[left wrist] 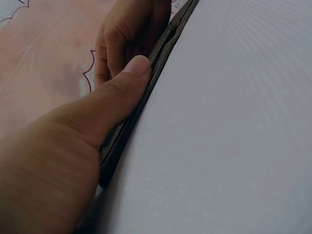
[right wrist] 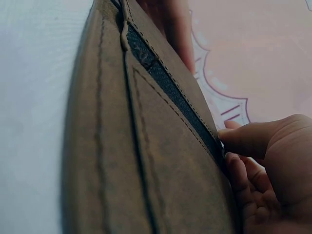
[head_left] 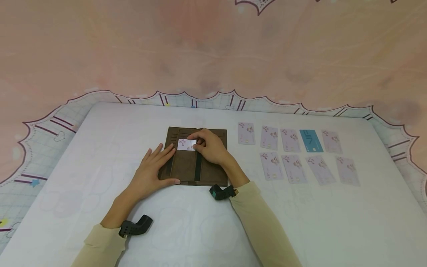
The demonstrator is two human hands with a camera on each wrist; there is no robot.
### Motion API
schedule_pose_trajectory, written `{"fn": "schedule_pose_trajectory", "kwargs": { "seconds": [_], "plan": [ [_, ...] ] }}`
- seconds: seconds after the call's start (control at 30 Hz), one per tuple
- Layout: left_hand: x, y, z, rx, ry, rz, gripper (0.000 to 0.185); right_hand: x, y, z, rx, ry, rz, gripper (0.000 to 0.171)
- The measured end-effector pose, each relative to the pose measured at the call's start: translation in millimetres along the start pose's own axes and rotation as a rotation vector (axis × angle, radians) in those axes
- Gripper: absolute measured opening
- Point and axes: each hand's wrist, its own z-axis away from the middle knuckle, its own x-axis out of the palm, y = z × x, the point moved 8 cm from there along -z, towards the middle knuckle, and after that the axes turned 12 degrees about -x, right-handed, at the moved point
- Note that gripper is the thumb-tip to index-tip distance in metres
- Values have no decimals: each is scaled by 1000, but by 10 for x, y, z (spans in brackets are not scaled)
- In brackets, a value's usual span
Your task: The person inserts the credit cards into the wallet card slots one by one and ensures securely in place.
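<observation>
One thin, stiff, likely slick card (head_left: 186,144) sits pinched at its right edge under the right hand (head_left: 210,147), best gripped by its edges, while the left hand (head_left: 154,167) lies flat beside it, fingers spread, pinning the floppy brown wallet (head_left: 213,174).

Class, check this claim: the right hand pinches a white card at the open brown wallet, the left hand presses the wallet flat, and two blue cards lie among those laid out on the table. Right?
Not quite. The head view shows one blue card, not two; the rest holds for the right hand, white card, wallet and left hand.
</observation>
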Motion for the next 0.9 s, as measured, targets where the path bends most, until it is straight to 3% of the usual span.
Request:
{"fn": "schedule_pose_trajectory", "kwargs": {
  "seconds": [0.9],
  "plan": [
    [14, -6, 1, 16, 8, 4, 92, 54, -82, 31, -88, -88, 68, 19]
  ]
}}
